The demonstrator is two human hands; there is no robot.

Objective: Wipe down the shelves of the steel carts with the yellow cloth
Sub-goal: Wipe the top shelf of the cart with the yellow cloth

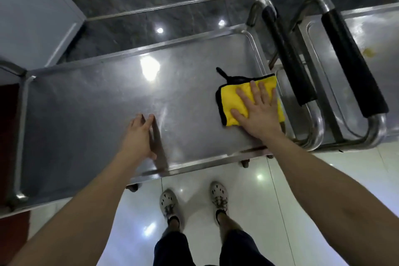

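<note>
A steel cart's top shelf stretches across the view in front of me. The yellow cloth, edged in black with a black loop, lies folded at the shelf's right end. My right hand lies flat on the cloth with fingers spread, pressing it onto the steel. My left hand rests on the shelf near its front edge, fingers together and extended, holding nothing. A second steel cart stands to the right.
Two tubular push handles with black grips stand between the carts at the right. A grey cabinet is at the far left. A yellowish stain marks the second cart's shelf. My feet stand on white tiles.
</note>
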